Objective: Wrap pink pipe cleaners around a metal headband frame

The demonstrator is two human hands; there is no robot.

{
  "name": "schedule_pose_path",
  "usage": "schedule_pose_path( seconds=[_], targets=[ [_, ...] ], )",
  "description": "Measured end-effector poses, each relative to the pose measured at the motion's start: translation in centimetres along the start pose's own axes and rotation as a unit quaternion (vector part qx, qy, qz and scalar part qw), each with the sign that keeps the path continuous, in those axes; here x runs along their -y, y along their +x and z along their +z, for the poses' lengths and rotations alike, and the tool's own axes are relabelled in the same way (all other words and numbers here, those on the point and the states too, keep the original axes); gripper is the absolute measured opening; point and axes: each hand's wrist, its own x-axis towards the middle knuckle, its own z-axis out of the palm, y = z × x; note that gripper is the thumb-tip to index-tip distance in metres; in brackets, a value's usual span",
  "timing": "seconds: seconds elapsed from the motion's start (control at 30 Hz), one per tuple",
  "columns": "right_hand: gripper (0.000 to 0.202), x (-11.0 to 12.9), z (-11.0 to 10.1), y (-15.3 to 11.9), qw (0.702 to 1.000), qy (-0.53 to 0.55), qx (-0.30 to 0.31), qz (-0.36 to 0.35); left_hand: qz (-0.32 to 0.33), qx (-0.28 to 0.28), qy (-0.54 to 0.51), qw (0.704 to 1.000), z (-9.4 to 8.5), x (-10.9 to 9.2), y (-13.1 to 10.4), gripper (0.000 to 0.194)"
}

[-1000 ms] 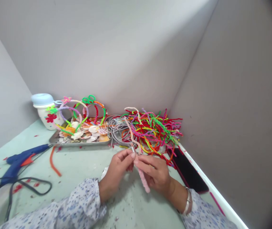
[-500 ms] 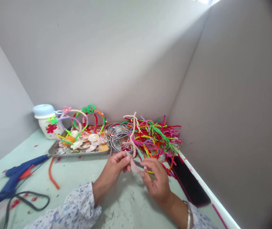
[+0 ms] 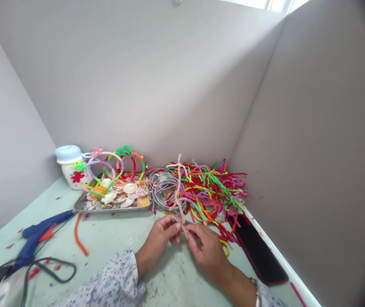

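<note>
My left hand [image 3: 162, 233] is closed in a pinch on a pale pink pipe cleaner [image 3: 179, 187]. My right hand [image 3: 208, 248] pinches the same pipe cleaner close beside it, the fingertips of both hands almost meeting. From the fingers the fuzzy stem rises away from me, with crossing pale branches near its top. The part between the fingertips is small and mostly covered, so its exact shape cannot be made out. Just beyond the hands lies a tangled heap of coloured pipe cleaners [image 3: 214, 183], with coiled grey wire hoops [image 3: 161, 187] at its left.
A metal tray [image 3: 112, 209] holds shells, with wrapped headbands [image 3: 133, 164] standing in it. Behind it is a white jar [image 3: 73, 170] with a blue lid. A blue glue gun [image 3: 33, 243] and an orange pipe cleaner [image 3: 79, 236] lie left, a phone [image 3: 259, 251] right.
My right hand has come closer to the left, and its fingers have closed in on the pink pipe cleaner. The whole view has shifted a little.
</note>
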Motion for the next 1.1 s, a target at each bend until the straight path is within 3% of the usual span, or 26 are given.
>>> schedule_pose_path(
  seconds=[0.43,0.67,1.1],
  targets=[
    [0.009,-0.5,0.2,-0.2,0.995,-0.04,0.093,0.02,0.038,0.0,0.12,0.992,-0.3,1.7,0.0,0.013],
    [0.014,-0.2,0.0,-0.2,0.992,-0.068,0.103,0.002,0.03,-0.049,0.171,0.984,0.0,1.4,-0.2,0.013],
    [0.014,-0.3,-0.1,0.0,0.991,-0.065,0.117,0.006,0.043,-0.039,0.205,0.977,0.0,1.9,-0.4,0.011]
  ],
)
